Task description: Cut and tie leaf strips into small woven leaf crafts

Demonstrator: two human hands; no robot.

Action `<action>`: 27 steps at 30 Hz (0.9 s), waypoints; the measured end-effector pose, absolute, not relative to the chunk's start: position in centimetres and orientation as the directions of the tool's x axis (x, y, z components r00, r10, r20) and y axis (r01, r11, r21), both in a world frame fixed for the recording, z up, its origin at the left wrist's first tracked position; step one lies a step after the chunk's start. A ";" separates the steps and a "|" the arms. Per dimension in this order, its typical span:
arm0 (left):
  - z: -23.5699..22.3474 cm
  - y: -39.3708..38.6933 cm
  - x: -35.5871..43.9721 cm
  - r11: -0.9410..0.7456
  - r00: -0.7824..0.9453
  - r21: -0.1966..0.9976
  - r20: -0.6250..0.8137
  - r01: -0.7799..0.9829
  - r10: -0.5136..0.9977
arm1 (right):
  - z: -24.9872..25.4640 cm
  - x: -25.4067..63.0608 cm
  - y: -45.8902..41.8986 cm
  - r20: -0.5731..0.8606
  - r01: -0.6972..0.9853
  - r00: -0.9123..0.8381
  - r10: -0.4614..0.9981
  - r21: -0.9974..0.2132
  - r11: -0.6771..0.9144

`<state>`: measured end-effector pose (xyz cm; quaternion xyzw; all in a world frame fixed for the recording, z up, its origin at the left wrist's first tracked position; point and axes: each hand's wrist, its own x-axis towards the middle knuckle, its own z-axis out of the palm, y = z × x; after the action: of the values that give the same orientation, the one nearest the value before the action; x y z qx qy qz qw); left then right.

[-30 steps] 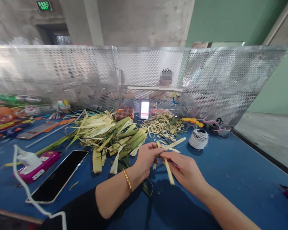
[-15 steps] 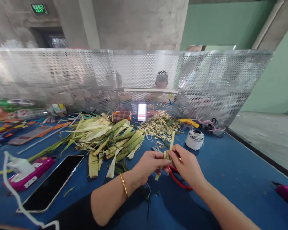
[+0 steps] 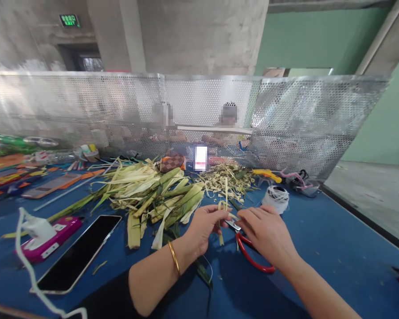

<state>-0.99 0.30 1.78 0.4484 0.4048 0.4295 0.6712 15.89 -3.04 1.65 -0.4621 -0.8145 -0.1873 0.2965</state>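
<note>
My left hand [image 3: 204, 226], with a gold bangle at its wrist, pinches a narrow pale corn husk strip [image 3: 226, 191]. The strip curls into a small loop above the fingertips; one end points up and another hangs below. From the loop a length runs across to my right hand [image 3: 269, 232], whose fingers are bent and closed at that length; the fingertips are partly hidden. Red-handled scissors [image 3: 256, 266] lie on the blue table just beneath, their blades behind the hands. A heap of corn husks [image 3: 153, 195] lies to the left, husk scraps [image 3: 228, 179] beyond.
White string ball [image 3: 275, 199] sits behind my right hand. At left are a phone [image 3: 81, 252], a purple power strip [image 3: 53, 239] and a white cable [image 3: 18, 248]. A perforated metal screen [image 3: 119, 102] closes the table's back, with people behind it. Yellow-handled tool [image 3: 267, 174] lies far right.
My right hand has moved right and down, away from my left fingertips, drawing part of the strip with it. The scissors show more. The whole view has shifted slightly.
</note>
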 end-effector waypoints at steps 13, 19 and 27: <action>2.1 0.0 -0.8 0.142 0.336 0.976 -0.080 -0.163 0.938 | 0.3 13.5 -3.0 -0.236 -0.293 -0.066 0.970 -0.924 -0.245; 2.4 -0.4 -0.8 0.163 0.363 0.983 -0.124 -0.079 0.923 | 0.1 14.2 -2.6 -0.184 -0.543 0.266 0.946 -0.840 -0.011; 2.1 -0.4 -0.6 0.162 0.379 0.987 -0.149 -0.003 0.913 | 0.2 14.5 -2.6 0.065 -0.335 0.374 0.925 -0.921 0.200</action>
<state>-0.63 -0.37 2.07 0.5369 0.4239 0.3617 0.6334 14.48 -2.59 0.22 -0.4441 -0.3323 0.4503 0.6997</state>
